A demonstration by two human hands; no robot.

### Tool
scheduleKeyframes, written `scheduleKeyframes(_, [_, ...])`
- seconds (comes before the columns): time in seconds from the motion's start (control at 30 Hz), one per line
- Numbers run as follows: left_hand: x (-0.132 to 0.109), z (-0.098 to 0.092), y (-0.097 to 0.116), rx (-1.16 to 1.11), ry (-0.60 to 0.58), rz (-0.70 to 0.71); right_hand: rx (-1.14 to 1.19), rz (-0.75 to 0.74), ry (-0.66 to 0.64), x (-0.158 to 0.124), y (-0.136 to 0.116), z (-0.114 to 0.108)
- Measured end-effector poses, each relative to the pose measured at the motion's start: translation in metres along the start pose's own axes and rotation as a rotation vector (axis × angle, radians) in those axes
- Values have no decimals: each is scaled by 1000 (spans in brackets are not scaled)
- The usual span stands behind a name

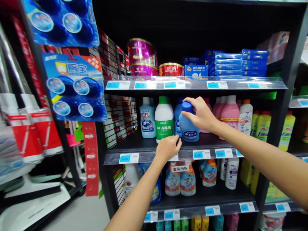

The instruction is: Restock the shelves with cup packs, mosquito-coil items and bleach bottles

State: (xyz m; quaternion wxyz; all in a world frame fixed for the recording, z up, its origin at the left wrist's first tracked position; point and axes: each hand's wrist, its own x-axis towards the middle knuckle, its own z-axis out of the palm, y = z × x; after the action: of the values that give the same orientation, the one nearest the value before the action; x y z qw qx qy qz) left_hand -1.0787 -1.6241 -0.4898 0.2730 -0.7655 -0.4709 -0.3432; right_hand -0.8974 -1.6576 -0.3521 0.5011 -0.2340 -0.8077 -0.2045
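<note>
A right hand (201, 114) reaches in from the right and curves over the top of a blue bleach bottle (189, 126), its slightly spread fingers (192, 103) wrapped over the bottle's blue cap (187, 107). The bottle stands nearly upright at the front of a dark store shelf, directly beneath those fingers. A left hand (167, 149) comes up from below, its fingers (175, 143) pressed together, their tips at the bottle's lower left side. (Whether they pinch it or merely touch it, I cannot tell.)

Just left of the left fingertips stands a white bottle with a green cap (164, 120), and beyond it a pale blue bottle (147, 118). Right of the right fingers are pink bottles (229, 117). Below the left fingers runs a clear price rail (202, 154) with blue-and-white tags. Well above both hands, magenta tins (141, 56) sit on the next shelf up; far left of them hang blue toilet-cleaner cards (74, 86).
</note>
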Motion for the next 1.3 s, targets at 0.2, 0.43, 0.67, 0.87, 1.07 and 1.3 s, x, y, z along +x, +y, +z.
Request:
scheduleKeyframes(0.2, [0, -2, 0, -8, -19, -9, 143, 256, 56, 16, 23, 21])
scheduleKeyframes(0.43, [0, -3, -1, -19, -27, -18, 358, 468, 158, 11, 56, 47])
scheduleKeyframes(0.67, [0, -3, -1, -16, -23, -18, 305, 656, 109, -16, 90, 62])
scheduleKeyframes(0.87, [0, -3, -1, -20, -10, -15, 459, 784, -55, -57, 99, 55])
scheduleKeyframes(1.07, [0, -1, -1, -32, -16, -19, 627, 821, -144, -66, 99, 51])
scheduleKeyframes(1.3, [0, 0, -1, -13, -14, -27, 792, 833, -120, -58, 89, 64])
